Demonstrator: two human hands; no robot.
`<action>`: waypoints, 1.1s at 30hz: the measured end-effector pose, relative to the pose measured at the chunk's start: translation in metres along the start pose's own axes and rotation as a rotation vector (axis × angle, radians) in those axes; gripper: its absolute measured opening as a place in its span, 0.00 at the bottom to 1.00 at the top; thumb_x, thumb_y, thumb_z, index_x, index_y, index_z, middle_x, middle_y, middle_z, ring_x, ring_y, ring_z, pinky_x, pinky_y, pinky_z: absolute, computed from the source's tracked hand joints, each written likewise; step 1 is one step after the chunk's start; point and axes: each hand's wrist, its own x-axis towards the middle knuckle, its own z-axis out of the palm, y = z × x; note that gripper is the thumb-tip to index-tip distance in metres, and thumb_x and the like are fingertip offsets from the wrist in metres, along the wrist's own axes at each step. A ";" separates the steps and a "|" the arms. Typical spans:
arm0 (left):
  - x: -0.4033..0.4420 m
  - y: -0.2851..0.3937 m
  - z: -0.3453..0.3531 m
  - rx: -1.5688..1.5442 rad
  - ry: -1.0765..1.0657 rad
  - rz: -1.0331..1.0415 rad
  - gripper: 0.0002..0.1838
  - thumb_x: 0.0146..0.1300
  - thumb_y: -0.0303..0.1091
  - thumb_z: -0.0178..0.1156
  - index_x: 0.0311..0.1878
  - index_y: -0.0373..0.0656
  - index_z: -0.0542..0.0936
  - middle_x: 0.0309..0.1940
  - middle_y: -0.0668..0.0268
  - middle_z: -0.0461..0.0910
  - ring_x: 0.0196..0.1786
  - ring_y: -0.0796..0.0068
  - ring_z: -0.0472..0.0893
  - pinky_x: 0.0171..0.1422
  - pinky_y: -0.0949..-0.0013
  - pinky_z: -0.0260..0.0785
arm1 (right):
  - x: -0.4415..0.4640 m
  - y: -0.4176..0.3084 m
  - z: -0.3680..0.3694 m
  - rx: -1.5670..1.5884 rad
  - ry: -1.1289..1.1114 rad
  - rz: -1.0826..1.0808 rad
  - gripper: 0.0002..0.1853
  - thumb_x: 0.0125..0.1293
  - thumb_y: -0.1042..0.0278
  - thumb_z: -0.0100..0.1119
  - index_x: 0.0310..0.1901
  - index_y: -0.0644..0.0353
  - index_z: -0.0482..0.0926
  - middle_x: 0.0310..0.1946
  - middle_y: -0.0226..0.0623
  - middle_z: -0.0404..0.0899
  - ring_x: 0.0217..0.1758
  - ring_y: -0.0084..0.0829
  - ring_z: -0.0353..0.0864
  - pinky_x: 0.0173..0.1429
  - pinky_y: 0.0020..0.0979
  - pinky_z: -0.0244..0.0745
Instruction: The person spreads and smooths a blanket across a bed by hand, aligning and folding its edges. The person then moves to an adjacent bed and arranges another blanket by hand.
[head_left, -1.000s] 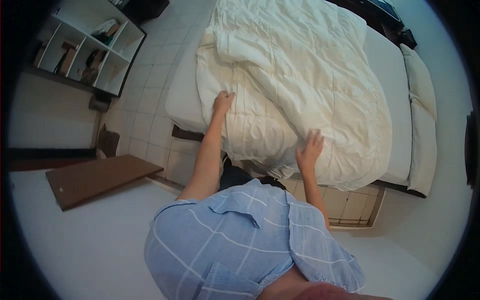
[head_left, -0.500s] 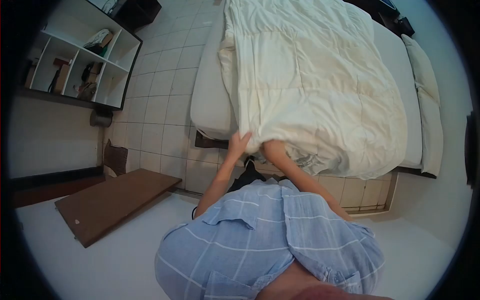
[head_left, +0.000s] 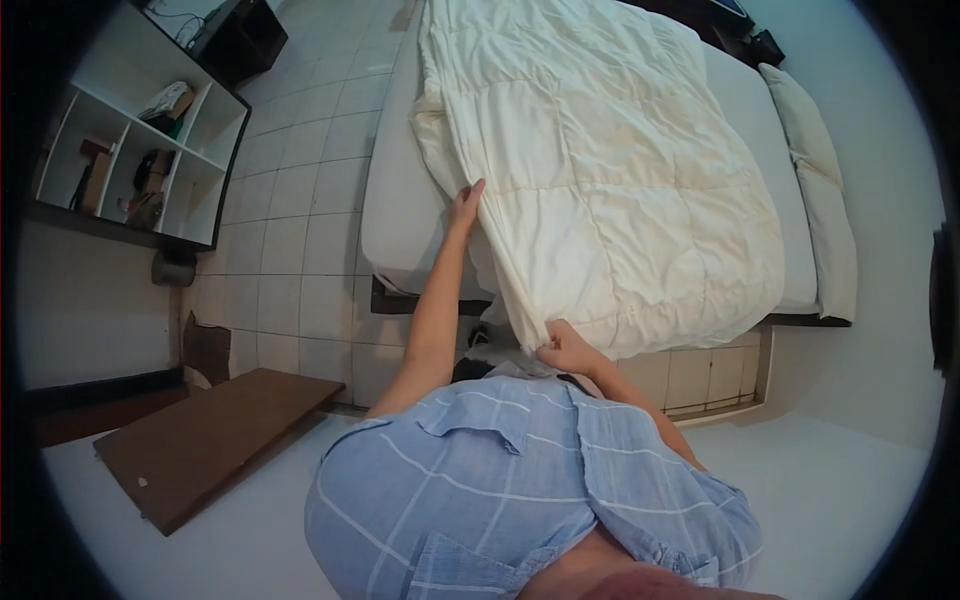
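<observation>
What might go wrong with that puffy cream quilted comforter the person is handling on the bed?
The puffy cream quilted comforter hangs over the near side of the white-sheeted bed, so its end might trail on the pale square-tiled floor or get underfoot.

With the bare right hand gripping its near corner and the bare left hand at its side edge, an uneven tug may leave it crooked.
</observation>
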 end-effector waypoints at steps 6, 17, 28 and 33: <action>-0.091 0.113 -0.033 0.370 -0.432 0.135 0.28 0.55 0.53 0.50 0.38 0.30 0.75 0.36 0.58 0.75 0.37 0.70 0.72 0.47 0.71 0.61 | -0.022 -0.072 -0.018 0.019 -0.038 -0.152 0.07 0.42 0.70 0.50 0.18 0.66 0.68 0.10 0.38 0.63 0.15 0.25 0.62 0.21 0.30 0.58; -0.120 -0.007 -0.112 0.062 -0.325 -0.275 0.42 0.53 0.62 0.48 0.58 0.32 0.60 0.52 0.57 0.69 0.53 0.66 0.68 0.59 0.67 0.56 | 0.053 -0.027 0.083 -0.374 -0.260 -0.437 0.13 0.41 0.61 0.53 0.18 0.65 0.71 0.17 0.51 0.71 0.23 0.51 0.71 0.29 0.43 0.65; -0.181 0.117 -0.137 -0.177 0.027 0.106 0.20 0.57 0.42 0.54 0.32 0.28 0.77 0.27 0.60 0.78 0.30 0.76 0.76 0.34 0.72 0.67 | 0.083 -0.078 0.112 -0.173 -0.376 -0.580 0.12 0.44 0.63 0.53 0.20 0.67 0.71 0.17 0.51 0.70 0.22 0.49 0.71 0.28 0.42 0.63; -0.120 -0.029 -0.248 -0.070 -0.006 -0.200 0.20 0.56 0.39 0.56 0.40 0.28 0.75 0.32 0.57 0.78 0.32 0.73 0.77 0.35 0.71 0.70 | 0.159 0.022 0.208 -0.279 -0.293 -0.358 0.13 0.46 0.63 0.53 0.29 0.66 0.74 0.24 0.51 0.74 0.28 0.45 0.75 0.32 0.41 0.66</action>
